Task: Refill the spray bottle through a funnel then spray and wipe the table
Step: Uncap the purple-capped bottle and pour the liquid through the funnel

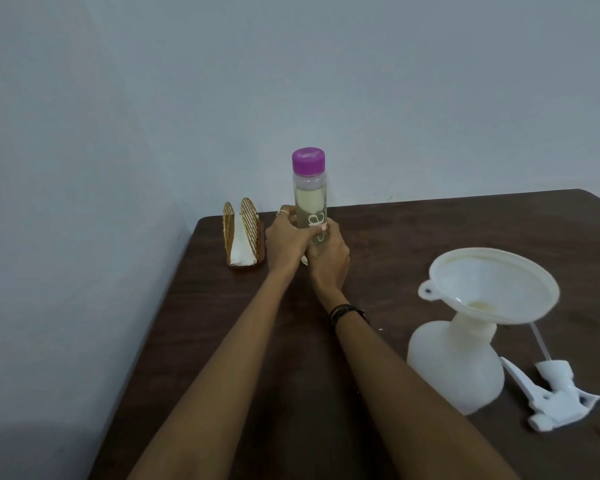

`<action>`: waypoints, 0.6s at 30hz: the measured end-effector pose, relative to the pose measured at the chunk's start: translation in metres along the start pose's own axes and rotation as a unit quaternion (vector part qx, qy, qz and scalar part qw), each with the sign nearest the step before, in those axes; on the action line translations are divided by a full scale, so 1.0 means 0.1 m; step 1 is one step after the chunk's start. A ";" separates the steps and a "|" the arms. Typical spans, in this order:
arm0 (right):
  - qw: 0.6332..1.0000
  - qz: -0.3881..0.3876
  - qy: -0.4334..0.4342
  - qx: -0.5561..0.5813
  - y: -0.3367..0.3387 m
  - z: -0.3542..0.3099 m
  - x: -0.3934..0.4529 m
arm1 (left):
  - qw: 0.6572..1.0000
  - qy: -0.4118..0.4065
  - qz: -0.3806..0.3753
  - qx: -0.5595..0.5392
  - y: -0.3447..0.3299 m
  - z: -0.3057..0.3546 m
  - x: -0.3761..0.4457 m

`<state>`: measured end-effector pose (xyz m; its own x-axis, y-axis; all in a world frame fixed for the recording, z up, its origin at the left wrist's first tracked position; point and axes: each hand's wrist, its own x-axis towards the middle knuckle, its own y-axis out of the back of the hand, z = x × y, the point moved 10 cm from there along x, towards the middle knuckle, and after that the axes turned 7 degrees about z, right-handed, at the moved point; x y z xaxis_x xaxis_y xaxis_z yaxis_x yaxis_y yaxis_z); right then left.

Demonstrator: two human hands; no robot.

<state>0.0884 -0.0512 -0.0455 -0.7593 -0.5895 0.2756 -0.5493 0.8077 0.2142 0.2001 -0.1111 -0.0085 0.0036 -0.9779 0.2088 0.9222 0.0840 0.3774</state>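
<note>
- In my head view, my left hand (286, 239) and my right hand (328, 259) are both wrapped round the lower half of the clear cylindrical bottle with a purple screw cap (309, 199), just above the centre of the frame. The bottle stands upright on the dark brown wooden table (430, 230), capped, with pale yellowish liquid filling most of it.
- The white translucent plastic spray bottle (454, 365) sits at the lower right, well apart from my hands, with the wide white plastic funnel (492, 285) seated in its neck and leaning slightly to the left. A trace of yellowish liquid shows at the funnel's throat. How full the spray bottle is, I cannot tell through its cloudy wall.
- The white trigger sprayer head with its dip tube (561, 393) lies on the table just right of the spray bottle, unscrewed.
- At the left of centre, a gold wire napkin holder with white paper napkins (243, 233) stands just beside my left hand.
- Risks as I judge them: the funnel is top-heavy and tilted, so a knock from my forearm could tip it or the bottle; pouring too fast could overflow the funnel; I could also brush the napkin holder.
</note>
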 end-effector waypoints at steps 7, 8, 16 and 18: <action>0.999 -0.027 0.024 -0.001 0.45 -0.09 -0.68 | 1.000 0.015 0.020 0.017 0.38 -0.04 -0.79; 0.999 -0.031 0.027 0.004 0.53 -0.11 -0.78 | 1.000 0.017 0.018 0.018 0.42 -0.04 -0.90; 0.997 -0.064 0.038 -0.022 1.06 -0.15 -1.45 | 0.998 0.004 0.013 0.062 0.75 0.05 -1.72; 0.997 -0.069 0.038 -0.027 1.18 -0.14 -1.57 | 0.998 0.004 0.018 0.068 0.81 0.08 -1.89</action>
<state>0.1475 0.1359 -0.0503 -0.6487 -0.6954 0.3092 -0.6249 0.7186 0.3051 0.2706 0.0820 -0.0102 0.0393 -0.9754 0.2168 0.8607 0.1432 0.4885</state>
